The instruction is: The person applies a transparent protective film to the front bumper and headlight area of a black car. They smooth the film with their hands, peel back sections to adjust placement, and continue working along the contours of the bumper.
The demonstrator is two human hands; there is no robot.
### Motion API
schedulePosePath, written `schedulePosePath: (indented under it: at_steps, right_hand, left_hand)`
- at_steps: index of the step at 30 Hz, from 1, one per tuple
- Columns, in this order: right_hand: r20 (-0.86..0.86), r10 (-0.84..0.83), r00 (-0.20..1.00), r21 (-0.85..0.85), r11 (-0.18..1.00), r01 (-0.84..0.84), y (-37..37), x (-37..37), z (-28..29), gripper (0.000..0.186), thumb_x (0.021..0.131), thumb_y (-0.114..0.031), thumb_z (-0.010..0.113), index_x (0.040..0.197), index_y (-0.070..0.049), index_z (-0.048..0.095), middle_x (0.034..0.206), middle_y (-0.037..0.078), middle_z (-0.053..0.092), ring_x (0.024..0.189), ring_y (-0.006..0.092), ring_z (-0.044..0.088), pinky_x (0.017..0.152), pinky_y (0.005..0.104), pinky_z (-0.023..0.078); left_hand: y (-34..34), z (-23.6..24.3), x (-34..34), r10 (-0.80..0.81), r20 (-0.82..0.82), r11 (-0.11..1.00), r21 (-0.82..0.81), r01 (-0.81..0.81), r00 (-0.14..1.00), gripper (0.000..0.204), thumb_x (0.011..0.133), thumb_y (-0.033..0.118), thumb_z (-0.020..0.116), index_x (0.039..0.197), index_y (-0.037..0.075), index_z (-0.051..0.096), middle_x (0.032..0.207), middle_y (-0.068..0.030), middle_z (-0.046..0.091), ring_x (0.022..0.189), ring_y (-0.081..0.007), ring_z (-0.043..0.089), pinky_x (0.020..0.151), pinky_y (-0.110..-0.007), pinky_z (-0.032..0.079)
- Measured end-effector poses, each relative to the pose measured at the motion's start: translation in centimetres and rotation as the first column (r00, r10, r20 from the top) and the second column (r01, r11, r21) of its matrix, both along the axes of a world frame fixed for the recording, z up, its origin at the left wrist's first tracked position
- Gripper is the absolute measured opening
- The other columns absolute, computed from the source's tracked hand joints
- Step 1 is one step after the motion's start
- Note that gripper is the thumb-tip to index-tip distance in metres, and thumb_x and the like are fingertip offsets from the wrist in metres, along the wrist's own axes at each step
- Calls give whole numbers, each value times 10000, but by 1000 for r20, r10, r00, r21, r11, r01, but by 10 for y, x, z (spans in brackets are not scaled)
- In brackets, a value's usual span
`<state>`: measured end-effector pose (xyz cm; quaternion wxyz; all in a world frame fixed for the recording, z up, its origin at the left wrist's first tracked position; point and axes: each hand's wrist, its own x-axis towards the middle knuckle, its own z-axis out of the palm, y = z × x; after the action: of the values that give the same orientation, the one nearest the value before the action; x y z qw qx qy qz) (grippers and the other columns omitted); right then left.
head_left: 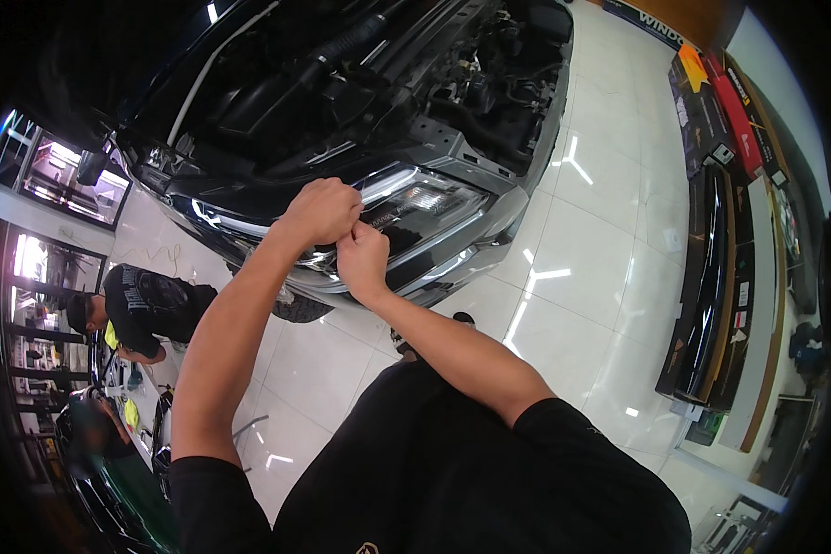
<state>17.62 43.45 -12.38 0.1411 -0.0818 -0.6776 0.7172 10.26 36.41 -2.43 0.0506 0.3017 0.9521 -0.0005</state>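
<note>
- Right, you're on the headlight (434, 196), just above the middle near 12 o'clock, both hands meeting at its left end around 11.
- Your left hand (319, 212) arches over, knuckles bent; your right hand (365, 261) tucks in just below, bunched narrow and touching it. The tips are hidden, so I can't tell how tightly either closes, or on what.
- Here's the risk, as I read it: the hands sit so close that one could knock the other off its hold.
- A fingernail or a hard push might mark the lens, since that clear face looks smooth enough to show every scuff.
- Lean in too far and your shirt (434, 452), down at 6, could rub the bumper (462, 263), a little past 12 and under the lamp.
- Anything dropped could vanish into the open engine bay (489, 92) at 1, all dark gaps and dull metal.
- Now the surfaces: a clear, wedge-shaped lens, bright strips along it, glossy grey bodywork curving beneath.
- Over at 9, the tyre (300, 311) shows matte black; the tiles (572, 295) towards 3 are pale, flat and shiny, throwing back the lights.
</note>
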Motion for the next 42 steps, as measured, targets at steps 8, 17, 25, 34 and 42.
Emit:
schedulePosePath:
  at_steps: [8, 17, 25, 34, 42]
  right_hand:
    - [266, 487, 832, -27, 866, -499, 80, -8, 17, 311, 979, -225, 593, 877, 42, 715, 643, 106, 679, 493, 162, 624, 478, 314, 492]
    - [511, 464, 723, 457, 567, -686, 96, -95, 74, 559, 949, -503, 650, 770, 13, 771, 784, 207, 750, 901, 358, 755, 893, 470, 562]
    - [406, 307, 861, 516, 700, -494, 85, -84, 37, 437, 922, -383, 672, 1010, 35, 765, 1081, 302, 722, 1073, 456, 690, 944, 492, 553]
    - [340, 357, 870, 395, 785, -477, 89, -63, 26, 389, 958, -329, 620, 884, 19, 777, 895, 275, 730, 923, 452, 715, 884, 488, 561]
    - [200, 314, 928, 262, 896, -360, 81, -46, 15, 425, 979, -296, 608, 766, 56, 715, 726, 271, 678, 760, 430, 711, 743, 488, 550]
  left_hand:
    - [4, 1, 13, 20, -35, 999, 32, -19, 999, 226, 905, 182, 628, 779, 32, 739, 791, -224, 710, 823, -423, 700, 817, -515, 559]
    - [8, 4, 24, 4, -91, 1000, -24, -7, 996, 185, 906, 140, 606, 826, 52, 747, 789, -205, 714, 788, -400, 705, 767, -501, 564]
    - [3, -8, 30, -17, -143, 999, -39, 12, 990, 151, 914, 156, 605, 879, 50, 707, 762, -208, 699, 747, -413, 695, 700, -519, 556]
    - [-2, -16, 36, -88, -183, 995, 27, 94, 979, 132, 917, 145, 620, 852, 41, 670, 706, -178, 698, 672, -361, 705, 641, -465, 561]
    - [-6, -13, 39, -103, -137, 990, 78, 115, 985, 138, 933, 169, 633, 883, 40, 639, 745, -161, 681, 712, -359, 698, 664, -480, 546]
